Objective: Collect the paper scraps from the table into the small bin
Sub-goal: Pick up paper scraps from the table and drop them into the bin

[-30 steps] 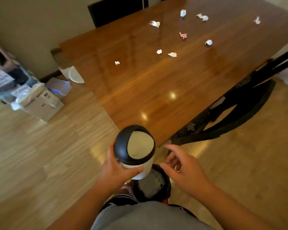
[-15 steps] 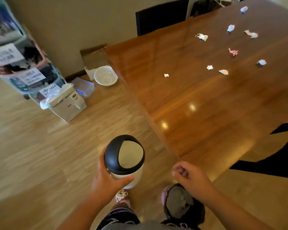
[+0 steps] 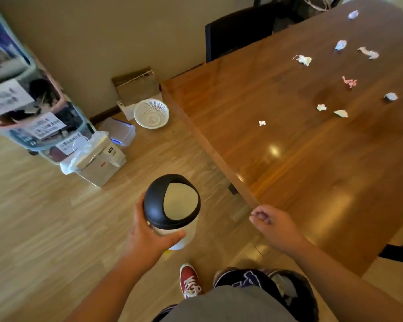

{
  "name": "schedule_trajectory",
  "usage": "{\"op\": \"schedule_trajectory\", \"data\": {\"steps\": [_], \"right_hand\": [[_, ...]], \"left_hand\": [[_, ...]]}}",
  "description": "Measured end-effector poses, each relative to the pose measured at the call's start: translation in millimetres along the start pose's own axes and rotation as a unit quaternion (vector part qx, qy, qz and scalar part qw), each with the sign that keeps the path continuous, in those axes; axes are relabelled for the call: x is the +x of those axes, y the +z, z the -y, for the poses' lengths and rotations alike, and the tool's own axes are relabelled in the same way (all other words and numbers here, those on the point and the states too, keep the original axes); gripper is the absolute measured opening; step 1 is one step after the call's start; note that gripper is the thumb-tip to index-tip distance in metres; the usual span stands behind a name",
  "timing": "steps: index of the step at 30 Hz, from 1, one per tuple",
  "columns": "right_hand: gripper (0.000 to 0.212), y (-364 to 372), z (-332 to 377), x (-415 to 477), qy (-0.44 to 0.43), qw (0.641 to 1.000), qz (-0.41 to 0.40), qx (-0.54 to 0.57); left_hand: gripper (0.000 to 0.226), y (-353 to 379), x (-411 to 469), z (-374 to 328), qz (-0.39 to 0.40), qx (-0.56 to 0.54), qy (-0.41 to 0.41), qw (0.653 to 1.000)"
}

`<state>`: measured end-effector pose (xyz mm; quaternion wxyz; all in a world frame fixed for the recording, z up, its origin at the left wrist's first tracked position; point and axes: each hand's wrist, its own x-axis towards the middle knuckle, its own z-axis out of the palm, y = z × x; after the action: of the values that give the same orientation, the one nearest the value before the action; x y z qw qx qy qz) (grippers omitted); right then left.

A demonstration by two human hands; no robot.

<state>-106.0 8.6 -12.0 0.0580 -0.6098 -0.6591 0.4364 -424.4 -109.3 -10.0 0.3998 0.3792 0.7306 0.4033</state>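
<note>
My left hand [image 3: 147,238] grips a small white bin [image 3: 172,210] with a black swing-top lid, held over the floor left of the wooden table [image 3: 312,182]. My right hand [image 3: 275,224] hangs loosely curled and holds nothing, near the table's near corner. Several crumpled paper scraps lie on the far part of the table: a small white one [image 3: 262,123], two more [image 3: 321,107] [image 3: 341,113], a pink one [image 3: 349,82], and others [image 3: 303,59] [image 3: 390,96] farther back.
A dark chair [image 3: 237,31] stands at the table's far end. On the floor by the wall sit a white mesh basket [image 3: 151,113], a cardboard box [image 3: 137,86], a white box with a plastic bag [image 3: 98,163] and stacked storage bins [image 3: 21,94].
The view has swung left and I have stepped along the table's left side. The bin stays in my left hand. My right hand has curled and come beside the table corner.
</note>
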Motion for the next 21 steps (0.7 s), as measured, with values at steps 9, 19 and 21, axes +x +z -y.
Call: {"op": "schedule_trajectory", "data": {"steps": [9,19,21], "right_hand": [[0.020,-45.4,23.4,96.9,0.060,0.996,-0.065,0.002],[0.041,-99.5,20.4,256.6,0.143,0.965,-0.217,0.030],[0.042,-104.5,26.4,274.3,0.153,0.965,-0.213,0.009]], "left_hand": [[0.116,5.0,100.9,-38.7,0.044,0.006,0.034,0.998],[0.112,51.7,246.9,-116.6,0.102,0.062,0.067,0.991],[0.117,56.9,268.6,-129.8,0.114,0.065,0.063,0.989]]}}
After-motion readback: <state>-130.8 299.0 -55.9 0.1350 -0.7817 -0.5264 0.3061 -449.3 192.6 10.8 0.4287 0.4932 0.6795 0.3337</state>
